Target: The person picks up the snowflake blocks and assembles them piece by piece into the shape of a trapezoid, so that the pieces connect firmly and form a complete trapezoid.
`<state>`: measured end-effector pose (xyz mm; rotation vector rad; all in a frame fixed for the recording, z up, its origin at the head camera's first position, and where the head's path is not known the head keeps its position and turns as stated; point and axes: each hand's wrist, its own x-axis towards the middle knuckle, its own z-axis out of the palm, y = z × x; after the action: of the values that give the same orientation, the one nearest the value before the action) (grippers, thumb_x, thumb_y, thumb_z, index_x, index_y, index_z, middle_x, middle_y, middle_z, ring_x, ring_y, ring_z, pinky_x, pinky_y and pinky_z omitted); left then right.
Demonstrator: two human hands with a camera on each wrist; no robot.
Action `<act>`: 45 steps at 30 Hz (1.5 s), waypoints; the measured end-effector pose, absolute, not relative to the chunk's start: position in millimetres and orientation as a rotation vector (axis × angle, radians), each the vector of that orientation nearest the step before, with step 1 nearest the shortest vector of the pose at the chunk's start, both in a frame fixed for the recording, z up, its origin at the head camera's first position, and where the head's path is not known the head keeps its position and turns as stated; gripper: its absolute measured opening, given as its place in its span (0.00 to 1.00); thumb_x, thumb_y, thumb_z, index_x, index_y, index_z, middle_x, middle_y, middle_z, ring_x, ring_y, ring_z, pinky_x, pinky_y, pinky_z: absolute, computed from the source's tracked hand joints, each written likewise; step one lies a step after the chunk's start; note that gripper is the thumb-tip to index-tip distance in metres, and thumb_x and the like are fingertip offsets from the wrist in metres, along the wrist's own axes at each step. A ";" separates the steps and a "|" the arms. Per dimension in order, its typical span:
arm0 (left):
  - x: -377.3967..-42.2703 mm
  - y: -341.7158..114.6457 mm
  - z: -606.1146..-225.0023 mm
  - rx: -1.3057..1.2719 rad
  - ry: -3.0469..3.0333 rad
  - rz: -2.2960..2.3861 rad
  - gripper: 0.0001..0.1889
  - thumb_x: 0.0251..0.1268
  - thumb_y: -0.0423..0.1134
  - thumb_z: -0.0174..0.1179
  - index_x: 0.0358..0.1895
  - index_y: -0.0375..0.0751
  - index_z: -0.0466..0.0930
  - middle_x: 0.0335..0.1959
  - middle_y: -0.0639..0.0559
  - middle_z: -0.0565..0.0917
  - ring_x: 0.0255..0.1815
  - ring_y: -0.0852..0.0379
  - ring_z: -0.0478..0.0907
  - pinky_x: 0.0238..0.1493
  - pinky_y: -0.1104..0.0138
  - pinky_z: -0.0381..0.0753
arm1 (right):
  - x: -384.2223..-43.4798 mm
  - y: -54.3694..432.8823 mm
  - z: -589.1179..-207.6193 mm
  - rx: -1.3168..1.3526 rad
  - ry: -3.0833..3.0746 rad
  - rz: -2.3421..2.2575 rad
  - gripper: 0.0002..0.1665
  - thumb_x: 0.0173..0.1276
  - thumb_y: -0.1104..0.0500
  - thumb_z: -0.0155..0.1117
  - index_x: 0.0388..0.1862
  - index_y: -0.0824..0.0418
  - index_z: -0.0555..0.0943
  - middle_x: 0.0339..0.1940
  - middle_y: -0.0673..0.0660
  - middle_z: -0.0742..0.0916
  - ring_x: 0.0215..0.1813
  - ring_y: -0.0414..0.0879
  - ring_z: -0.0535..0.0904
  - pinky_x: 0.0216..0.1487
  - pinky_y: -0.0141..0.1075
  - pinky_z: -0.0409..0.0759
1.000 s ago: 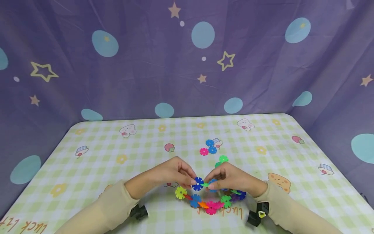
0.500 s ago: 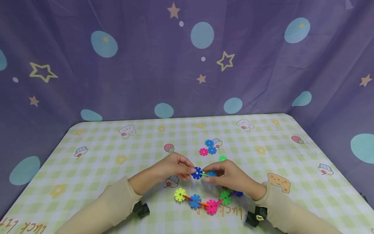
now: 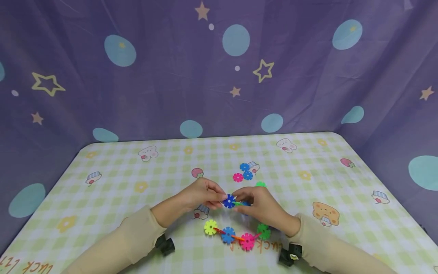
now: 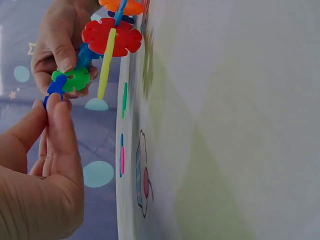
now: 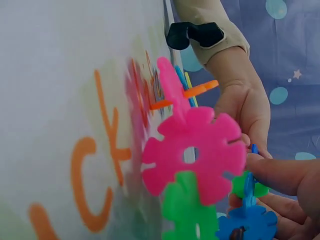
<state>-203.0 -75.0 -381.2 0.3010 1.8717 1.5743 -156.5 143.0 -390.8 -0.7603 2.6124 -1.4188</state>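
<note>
My left hand (image 3: 202, 196) pinches a dark blue notched disc (image 3: 229, 201) between thumb and fingers. Close beside it, my right hand (image 3: 262, 207) grips a green disc (image 4: 75, 79) whose edge meets the dark blue one. Behind the green disc a lighter blue disc (image 5: 248, 222) is linked on, partly covered by the right fingers. More linked discs curve in front of the hands: yellow (image 3: 210, 227), blue (image 3: 227, 235), pink (image 3: 247, 242) and green (image 3: 263, 231). Red and orange pieces join some of them edge-on. Part of the chain is hidden below the right hand.
Beyond the hands, two blue discs (image 3: 248, 175) and a pink disc (image 3: 237, 177) lie on the checked tablecloth (image 3: 164, 171). Just behind the right hand a light green disc (image 3: 261, 184) peeks out. A purple curtain (image 3: 154, 95) hangs behind the table.
Both hands have lifted a little away from the table's near side and drifted slightly left, carrying the dark blue and green discs. The front stretch of the chain has hardly moved.
</note>
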 end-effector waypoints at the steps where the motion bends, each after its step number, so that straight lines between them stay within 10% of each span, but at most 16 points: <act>1: -203.6 -75.4 -381.5 0.307 1.875 1.564 0.10 0.61 0.33 0.62 0.39 0.25 0.82 0.22 0.50 0.84 0.22 0.61 0.82 0.30 0.65 0.84 | -156.6 142.7 -391.0 -0.766 2.609 -1.419 0.16 0.58 0.59 0.71 0.45 0.62 0.84 0.35 0.52 0.88 0.37 0.38 0.83 0.38 0.32 0.81; 37: -264.0 13.6 -418.4 1.127 2.073 1.333 0.19 0.58 0.28 0.63 0.55 0.31 0.78 0.55 0.42 0.80 0.58 0.52 0.76 0.51 0.72 0.77 | -150.9 145.2 -399.2 -0.934 2.362 -1.484 0.16 0.57 0.62 0.71 0.45 0.60 0.83 0.38 0.52 0.88 0.40 0.37 0.82 0.37 0.32 0.80; 45: -252.6 23.0 -413.8 1.249 2.337 1.042 0.19 0.59 0.29 0.62 0.55 0.39 0.80 0.41 0.46 0.85 0.23 0.66 0.64 0.31 0.77 0.67 | -149.9 146.3 -398.6 -0.960 2.351 -1.497 0.15 0.57 0.61 0.71 0.44 0.60 0.84 0.37 0.51 0.88 0.40 0.37 0.82 0.38 0.32 0.80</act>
<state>-252.6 23.0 -413.8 1.2488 2.3367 1.0421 -149.9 146.3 -398.6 -0.9605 2.3512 -1.4971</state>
